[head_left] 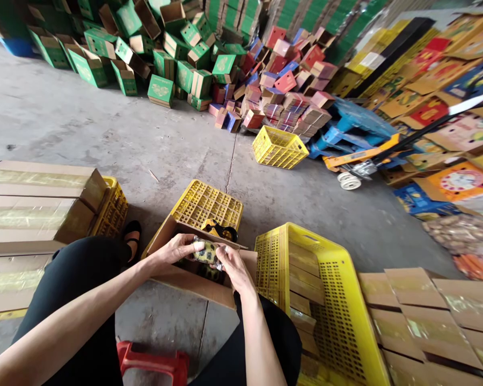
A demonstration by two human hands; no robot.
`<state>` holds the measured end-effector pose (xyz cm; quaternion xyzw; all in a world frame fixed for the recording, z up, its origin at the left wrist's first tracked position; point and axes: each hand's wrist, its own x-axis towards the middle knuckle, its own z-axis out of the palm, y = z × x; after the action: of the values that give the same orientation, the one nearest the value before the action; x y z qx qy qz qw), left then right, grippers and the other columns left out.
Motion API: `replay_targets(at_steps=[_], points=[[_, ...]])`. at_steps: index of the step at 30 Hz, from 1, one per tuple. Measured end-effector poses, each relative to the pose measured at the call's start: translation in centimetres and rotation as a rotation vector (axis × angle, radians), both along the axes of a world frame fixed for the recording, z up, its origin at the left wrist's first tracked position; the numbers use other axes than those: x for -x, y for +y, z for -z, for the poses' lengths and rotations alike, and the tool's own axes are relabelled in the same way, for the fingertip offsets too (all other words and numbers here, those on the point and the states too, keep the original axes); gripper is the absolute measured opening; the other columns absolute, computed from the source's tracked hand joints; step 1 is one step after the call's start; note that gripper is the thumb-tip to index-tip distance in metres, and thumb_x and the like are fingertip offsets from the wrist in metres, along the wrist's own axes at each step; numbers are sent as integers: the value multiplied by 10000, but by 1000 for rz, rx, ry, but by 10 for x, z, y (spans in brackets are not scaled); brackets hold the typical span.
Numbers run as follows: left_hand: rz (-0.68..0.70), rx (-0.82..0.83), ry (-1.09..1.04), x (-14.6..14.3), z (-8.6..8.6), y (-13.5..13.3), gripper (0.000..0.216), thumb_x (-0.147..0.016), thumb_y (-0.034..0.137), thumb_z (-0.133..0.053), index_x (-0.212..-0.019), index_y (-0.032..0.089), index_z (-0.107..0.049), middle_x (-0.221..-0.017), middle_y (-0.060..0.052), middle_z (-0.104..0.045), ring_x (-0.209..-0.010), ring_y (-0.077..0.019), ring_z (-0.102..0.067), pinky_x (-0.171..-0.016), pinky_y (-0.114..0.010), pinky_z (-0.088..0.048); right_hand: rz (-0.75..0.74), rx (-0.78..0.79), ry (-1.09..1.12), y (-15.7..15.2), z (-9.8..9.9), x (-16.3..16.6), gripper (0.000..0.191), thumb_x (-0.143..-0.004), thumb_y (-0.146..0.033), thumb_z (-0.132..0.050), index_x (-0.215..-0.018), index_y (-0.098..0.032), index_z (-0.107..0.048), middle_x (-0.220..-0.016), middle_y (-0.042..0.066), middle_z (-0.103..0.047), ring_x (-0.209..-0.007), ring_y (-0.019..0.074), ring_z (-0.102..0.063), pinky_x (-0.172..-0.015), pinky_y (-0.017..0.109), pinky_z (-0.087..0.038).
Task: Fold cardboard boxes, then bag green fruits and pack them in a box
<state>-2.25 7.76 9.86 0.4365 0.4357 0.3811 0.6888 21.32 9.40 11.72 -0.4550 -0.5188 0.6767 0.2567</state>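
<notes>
Between my hands is a small packet (205, 252), yellowish with dark spots and a shiny, clear-looking wrapper. My left hand (180, 248) is closed on its left end, thumb on top. At the right end, the fingers of my right hand (234, 266) pinch the wrapper. Both hands are over an open cardboard box (203, 284), whose flaps stand out. More dark and yellowish items show inside it, partly hidden by my hands. The box rests against an upturned yellow crate (211, 203). A yellow and black tape dispenser (219, 229) lies just behind the packet.
Taped cartons (36, 209) are stacked at left; more cartons (426, 316) lie at right. A tall yellow crate (338, 300) holds flat cardboard boxes. A red stool (155, 359) is below me. Ahead are a yellow basket (279, 147), a pallet jack (362, 155) and heaped green boxes (161, 90).
</notes>
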Motion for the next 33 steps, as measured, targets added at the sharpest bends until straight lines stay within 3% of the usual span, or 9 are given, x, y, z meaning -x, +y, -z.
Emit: replay_targets(at_steps=[4,8,11,14,18,22,25,29,33], points=[[-19,54,-6,-1,0,-2,611,-787,710,-767,-961,125,-734,-844,-62,-707,-742,-182,-656,-671,-288,-543,17,39,45,0,0,1,589,-832,-571,-823,-1304,-270,-641,-1228,66,-711,-992,225,-749,-825,351,-642],[-18,95,-17,-1,-7,-5,671,-840,701,-721,-1254,173,-704,-1036,-90,-749,-849,-215,-709,-737,-317,-582,51,83,33,0,-1,1,612,-841,-578,-806,-1347,-300,-600,-1126,34,-736,-789,172,-773,-765,315,-637],[18,81,-57,1,-10,-5,669,-878,665,-701,-1368,212,-659,-1241,-111,-725,-1059,-261,-697,-847,-349,-588,84,89,-14,1,-4,1,577,-829,-614,-795,-1272,-279,-639,-1029,13,-744,-703,159,-770,-695,282,-634],[41,21,-41,1,-6,-3,748,-775,580,-845,-1391,204,-650,-1313,-125,-707,-1182,-312,-665,-947,-395,-561,139,95,-78,3,-3,2,550,-822,-666,-770,-1155,-237,-682,-944,12,-754,-612,147,-750,-571,236,-606],[21,-62,35,2,2,1,773,-672,451,-948,-1339,167,-680,-1232,-123,-743,-1145,-317,-681,-1005,-422,-529,176,169,-65,5,5,1,586,-855,-728,-701,-1162,-230,-690,-874,41,-779,-585,166,-744,-506,244,-595],[27,7,-4,3,3,1,696,-720,500,-907,-1290,161,-696,-1180,-124,-747,-1010,-286,-725,-902,-405,-578,149,135,-32,5,10,-2,624,-863,-783,-650,-1198,-260,-713,-1083,84,-785,-879,243,-782,-676,350,-667],[51,74,-11,4,2,0,658,-740,560,-876,-1230,147,-725,-1051,-118,-764,-871,-264,-745,-822,-392,-599,85,74,-28,5,6,-4,619,-884,-794,-605,-1206,-282,-730,-1236,82,-746,-1115,269,-722,-846,405,-654],[46,106,27,5,1,0,649,-756,618,-842,-1169,127,-747,-977,-124,-770,-842,-262,-751,-793,-375,-601,32,-2,-26,5,-3,-5,609,-904,-773,-595,-1243,-287,-735,-1287,79,-728,-1205,273,-676,-1022,452,-571],[46,124,28,4,2,0,626,-770,660,-811,-1080,119,-757,-949,-128,-774,-833,-247,-756,-772,-342,-597,21,-112,-72,5,-7,-3,545,-830,-617,-802,-1255,-282,-742,-1290,62,-739,-1230,287,-666,-1103,460,-509]])
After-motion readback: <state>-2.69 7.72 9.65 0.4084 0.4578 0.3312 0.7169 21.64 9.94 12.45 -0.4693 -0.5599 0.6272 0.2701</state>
